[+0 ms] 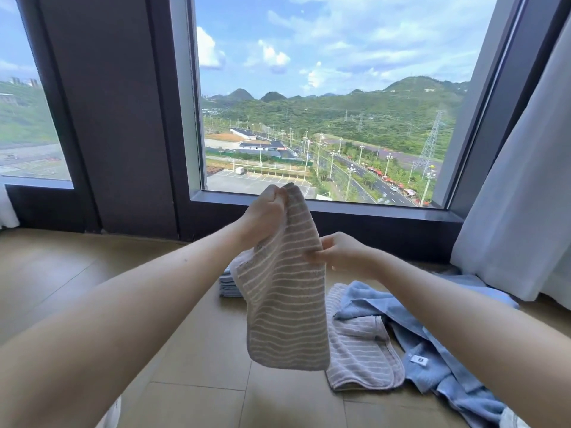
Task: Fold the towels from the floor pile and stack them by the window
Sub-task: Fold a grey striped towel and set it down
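Striped towel: grey-brown with thin white stripes. It is held up in the air in front of the window, clear of the floor, and hangs down lengthwise.

Left hand: raised highest. The top corner of the striped towel is gripped in its curled fingers, bunched at the fingertips.

Right hand: held lower and to the right. The towel's right edge is pinched between thumb and fingertips, partway down the cloth.

Stack of folded towels: pale blue layers, set on the floor below the window. It is largely hidden behind the hanging towel, so its number of layers cannot be told.

Second striped towel: the same pattern, laid loosely doubled on the floor to the right of the held towel. It touches the blue towel and is partly overlapped by it.

Blue towel: crumpled and spread across the floor at the right, reaching back toward the curtain. A white tag is seen on it.

Curtain: white, hung at the right side of the window, its hem on the floor.

Floor: pale wood-look boards.
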